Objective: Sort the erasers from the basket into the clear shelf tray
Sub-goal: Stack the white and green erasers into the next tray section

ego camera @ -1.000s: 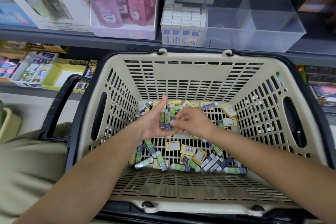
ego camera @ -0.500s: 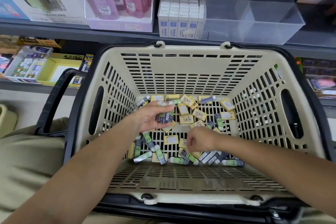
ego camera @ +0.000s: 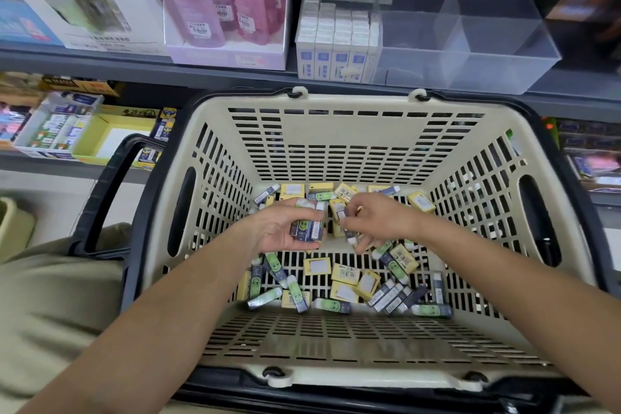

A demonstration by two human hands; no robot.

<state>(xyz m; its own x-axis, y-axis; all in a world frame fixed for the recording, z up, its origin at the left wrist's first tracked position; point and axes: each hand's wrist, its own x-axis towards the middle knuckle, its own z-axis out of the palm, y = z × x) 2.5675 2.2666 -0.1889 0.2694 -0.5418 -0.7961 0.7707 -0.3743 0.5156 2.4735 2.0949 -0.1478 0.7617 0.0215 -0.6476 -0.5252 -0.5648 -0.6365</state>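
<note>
A beige slotted basket (ego camera: 336, 131) holds several loose erasers (ego camera: 339, 274), some in yellow sleeves, others green and dark blue. My left hand (ego camera: 285, 228) hovers inside the basket, palm up, gripping a small stack of green and blue erasers (ego camera: 307, 228). Just right of it, my right hand (ego camera: 373, 222) pinches one dark blue eraser (ego camera: 349, 232) beside that stack. On the shelf behind the basket stands the clear shelf tray (ego camera: 487, 44); its left compartment is packed with white erasers (ego camera: 336, 40), and its right compartments hold nothing.
A box of pink and purple glue bottles (ego camera: 221, 7) stands left of the tray on the same shelf. The basket's black handle (ego camera: 111, 185) hangs down at its left side. Small stationery boxes (ego camera: 57, 128) fill the lower shelf at left.
My right hand dropped to the erasers low in the basket, then rose back up beside my left hand with one eraser. The left hand kept its stack.
</note>
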